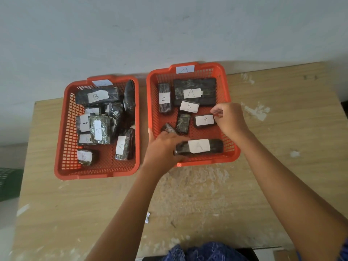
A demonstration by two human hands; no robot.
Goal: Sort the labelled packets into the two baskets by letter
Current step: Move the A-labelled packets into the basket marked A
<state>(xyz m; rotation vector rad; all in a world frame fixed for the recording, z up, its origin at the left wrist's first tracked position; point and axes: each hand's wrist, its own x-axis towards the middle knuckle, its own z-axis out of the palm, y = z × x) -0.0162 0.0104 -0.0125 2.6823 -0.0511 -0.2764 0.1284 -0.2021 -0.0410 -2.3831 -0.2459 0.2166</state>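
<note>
Two orange baskets stand side by side on the table. The left basket [62, 140] bears a B tag and holds several black packets with both A and B labels. The right basket [228, 87] bears an A tag and holds packets labelled A and B. My left hand [162, 147] grips the left end of a long packet labelled A [199, 146] at the right basket's front. My right hand [229, 117] has curled fingers at the right edge of a small packet labelled B [204, 120]. Whether they pinch it is unclear.
The wooden table [197, 194] is worn, with white paint marks. A pale wall rises behind the baskets. A small paper scrap [147, 217] lies on the table near me. A dark green crate [9, 183] sits off the table's left edge.
</note>
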